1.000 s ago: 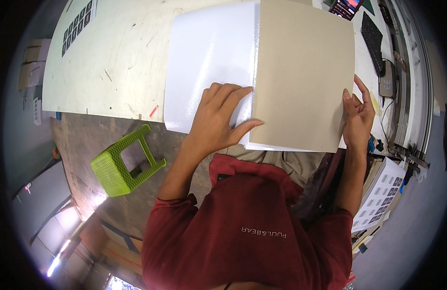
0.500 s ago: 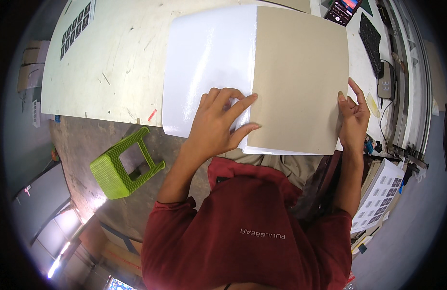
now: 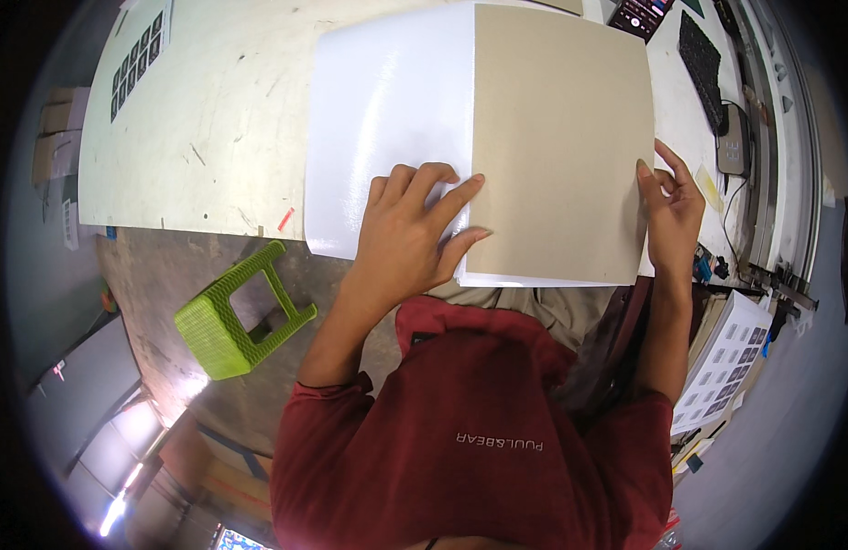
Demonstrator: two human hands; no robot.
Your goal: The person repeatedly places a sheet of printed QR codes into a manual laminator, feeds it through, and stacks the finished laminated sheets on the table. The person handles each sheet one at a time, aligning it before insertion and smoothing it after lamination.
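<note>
Head view: L hand (image 3: 401, 220) comes in from lower ctr, forearm angled up & to the R, wrist bent a bit, palm down over the seam betw. a glossy white sheet (image 3: 387, 101) and a matte brown board (image 3: 561, 147). Its fingers are apart: middle, ring & little curled over the sheet, index tip on the board's L edge, thumb stretched twd the same edge lower down. R hand (image 3: 673, 215), forearm near vert., is at the board's R edge, thumb tip against it, index extended up alongside; can't tell if it's pinching. Board's flat, approx. rectangular, on the scuffed pale table (image 3: 222, 119), overhanging its near edge, w/ white layers showing beneath.
</note>
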